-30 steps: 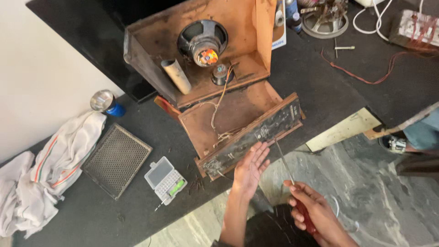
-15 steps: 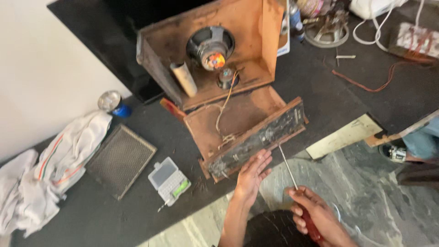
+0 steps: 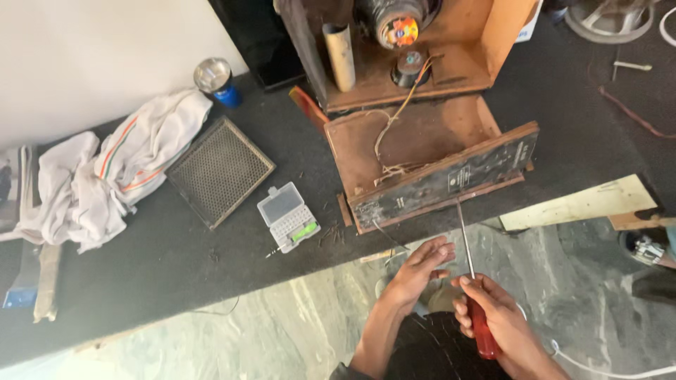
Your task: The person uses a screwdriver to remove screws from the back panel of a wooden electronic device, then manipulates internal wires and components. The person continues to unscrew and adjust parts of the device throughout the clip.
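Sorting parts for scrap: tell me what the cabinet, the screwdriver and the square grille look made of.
Cabinet: likely wood, brown, matte, worn edges. Screwdriver in the right hand: shiny metal shaft, red glossy handle, probably plastic. Square grille: fine mesh, seemingly metal, dull grey.

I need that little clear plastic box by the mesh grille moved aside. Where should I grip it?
Pinch the small clear box across its two long sides, coming from above; it lies flat on the dark bench, apart from the mesh grille, with its narrow width easiest to span.

We note soft, even daylight, faint shadows, mild glare on the pale wall (image 3: 84, 63), slight motion blur and wide-angle bending at edges.
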